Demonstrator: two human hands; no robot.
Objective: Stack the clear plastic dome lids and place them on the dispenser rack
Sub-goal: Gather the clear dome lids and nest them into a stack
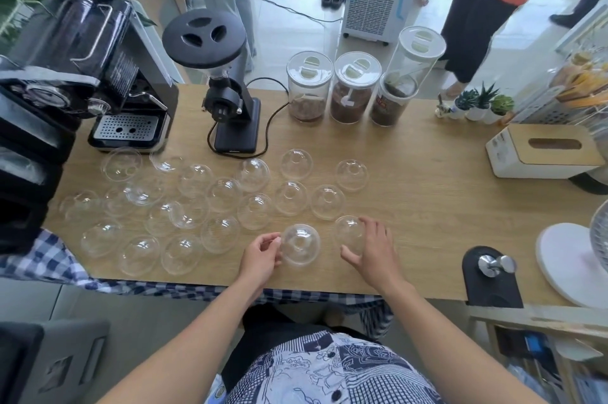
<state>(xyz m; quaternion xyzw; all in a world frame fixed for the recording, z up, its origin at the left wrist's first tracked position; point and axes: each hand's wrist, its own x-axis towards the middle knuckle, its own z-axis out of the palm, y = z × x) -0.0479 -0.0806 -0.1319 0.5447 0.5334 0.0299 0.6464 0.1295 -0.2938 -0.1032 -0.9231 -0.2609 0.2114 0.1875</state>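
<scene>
View from my head cam, looking down at a wooden table [427, 206] w/ approx. twenty clear dome lids [194, 202] scattered dome-up, mostly left of centre, none stacked yet. My left hand [261, 255] has thumb and fingertips pinched on the left edge of the nearest lid [301, 249], which sits right at the table's front edge between my two hands. My right hand [371, 247] is spread open, fingers draped over the right side of a second lid [349, 234] — touching it, but I can't tell if it's truly gripped. The two lids lie side by side, close but apart, the second just right of and slightly behind the first. Both point hole-up, so stacking looks like a short sideways carry: lift one straight, bring it over the other, drop it on, axes vertical. Left hand is nearer the first lid, right hand nearer the second. Behind the lids: espresso machine [108, 81], grinder [227, 90], three jars [355, 87]. Can't pick out the dispenser rack w/ any certainty — the stack's destination isn't clear from here
</scene>
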